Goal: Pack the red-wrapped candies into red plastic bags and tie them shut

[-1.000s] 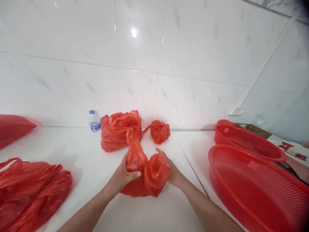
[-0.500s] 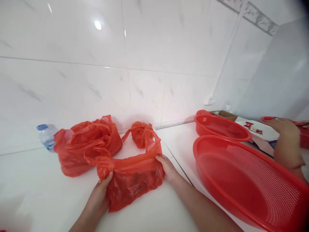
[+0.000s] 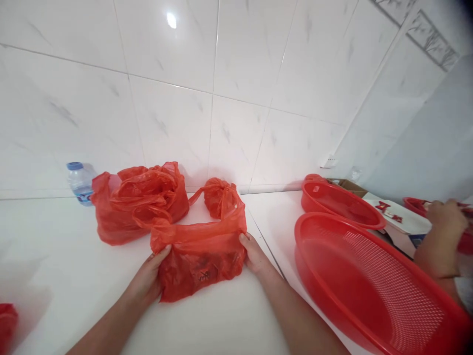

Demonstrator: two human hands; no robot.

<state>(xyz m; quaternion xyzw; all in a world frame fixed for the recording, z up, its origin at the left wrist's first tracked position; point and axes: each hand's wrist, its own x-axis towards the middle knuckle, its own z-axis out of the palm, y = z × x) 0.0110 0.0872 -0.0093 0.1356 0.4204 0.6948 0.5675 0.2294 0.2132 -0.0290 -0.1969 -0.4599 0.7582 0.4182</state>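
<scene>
A thin red plastic bag (image 3: 203, 261) lies spread in front of me, with dark shapes and black marks showing through it. My left hand (image 3: 153, 271) grips its left side, thumb on top and fingers behind. At the opposite side my right hand (image 3: 253, 251) pinches the edge, its fingertips partly hidden by the plastic. Just behind is a large, crumpled red bag (image 3: 144, 207) with stuff bundled in it. A smaller knotted red bag (image 3: 218, 197) sits by the wall, right behind the held bag's handle.
A large oval red strainer basket (image 3: 343, 276) stands on the right, with a second red basket (image 3: 340, 199) behind it. Beyond are a white tray with red packets (image 3: 389, 212) and another person's hand (image 3: 445, 222). A water bottle (image 3: 79, 185) stands at left.
The view has tilted and shifted, so everything sits a little differently in frame. Both hands keep hold of the red bag. The other person's hand at far right has moved.
</scene>
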